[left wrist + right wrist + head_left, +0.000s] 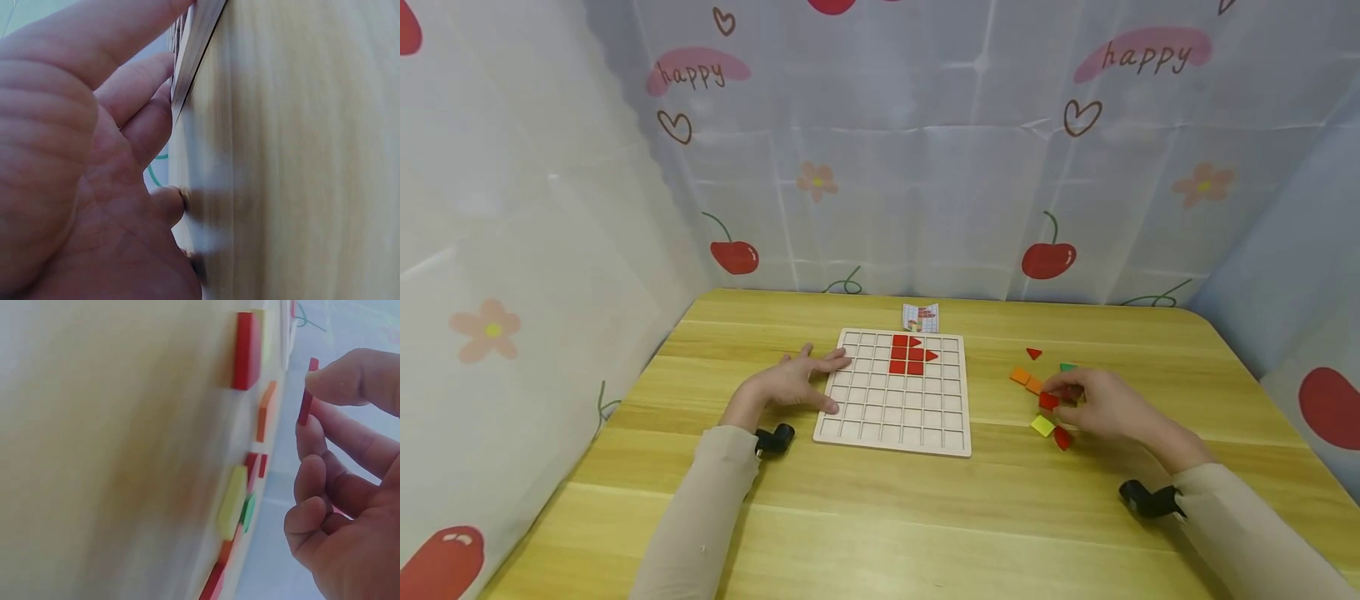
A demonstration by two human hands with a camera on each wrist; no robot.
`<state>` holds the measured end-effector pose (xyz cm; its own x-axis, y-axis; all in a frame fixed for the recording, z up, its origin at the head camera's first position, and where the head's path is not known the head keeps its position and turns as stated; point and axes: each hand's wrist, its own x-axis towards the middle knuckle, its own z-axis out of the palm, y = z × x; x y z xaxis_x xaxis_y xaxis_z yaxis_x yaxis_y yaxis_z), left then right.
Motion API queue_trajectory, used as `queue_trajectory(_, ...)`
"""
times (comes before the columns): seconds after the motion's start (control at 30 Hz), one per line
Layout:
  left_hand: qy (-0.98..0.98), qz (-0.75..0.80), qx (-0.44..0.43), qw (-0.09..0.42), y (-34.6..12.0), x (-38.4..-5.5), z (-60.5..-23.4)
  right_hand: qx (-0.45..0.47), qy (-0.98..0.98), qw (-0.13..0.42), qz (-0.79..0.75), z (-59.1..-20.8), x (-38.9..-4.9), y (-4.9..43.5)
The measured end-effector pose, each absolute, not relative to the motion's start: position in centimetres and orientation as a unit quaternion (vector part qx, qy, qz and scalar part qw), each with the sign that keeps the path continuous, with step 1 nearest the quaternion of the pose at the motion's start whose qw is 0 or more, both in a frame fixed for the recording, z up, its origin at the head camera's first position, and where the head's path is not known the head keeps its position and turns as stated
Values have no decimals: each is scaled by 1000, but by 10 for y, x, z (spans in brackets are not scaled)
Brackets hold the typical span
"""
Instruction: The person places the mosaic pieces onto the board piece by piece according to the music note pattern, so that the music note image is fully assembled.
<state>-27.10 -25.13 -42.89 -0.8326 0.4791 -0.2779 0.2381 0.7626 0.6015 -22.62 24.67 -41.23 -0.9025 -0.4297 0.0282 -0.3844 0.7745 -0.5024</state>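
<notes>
First, our left hand (790, 385) spreads its fingers against the grid board (865, 396), grasping nothing. Rightward, our right hand (1101, 402) pinches a red tile (1048, 402) above the counter (925, 533); we judge it light, rigid, best held by opposite edges.

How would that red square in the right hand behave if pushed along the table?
The red square is probably stiff: pinched in the right hand, it shows no bend. It looks small and thin, so likely light. Laid on the table, its flat faces should make it slide rather than roll.
</notes>
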Motion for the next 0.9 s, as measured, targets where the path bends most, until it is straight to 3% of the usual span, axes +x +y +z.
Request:
queue_trajectory(0.33,913,290,189,215,-250,-267,-425,-200,940,55,-271,-403,-244,216)
queue_trajectory(0.9,913,290,191,214,-252,-268,-428,-253,926,57,-276,-401,-276,145)
